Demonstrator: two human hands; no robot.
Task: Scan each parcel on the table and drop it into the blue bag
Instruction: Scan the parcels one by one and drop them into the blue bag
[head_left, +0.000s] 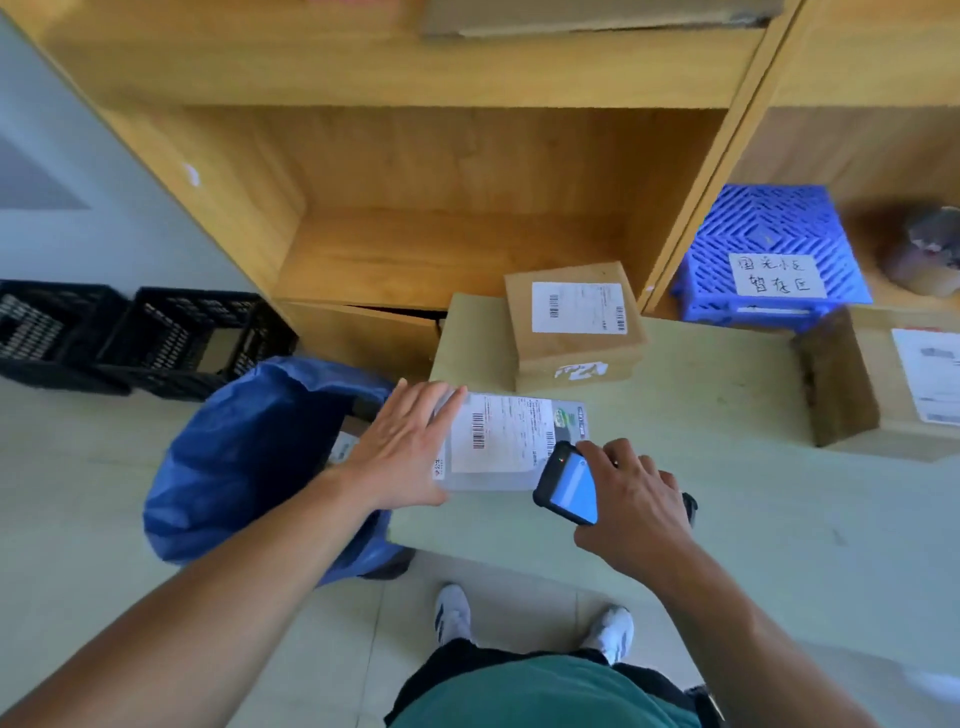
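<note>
boxes (574, 325) behind parcel (506, 441), bag (244, 457) beside

Flat parcel (501, 441) at left edge of the table (727, 441). 9 o'clock of it: blue bag (234, 467), mouth open, the left hand (405, 447) lying flat across that edge. 12 o'clock: labelled cardboard box (574, 332), near. 3 o'clock: bare tabletop up to a large carton (852, 384). 4 o'clock corner: handheld scanner (569, 491) in the right hand (634, 501) overhangs.
</note>
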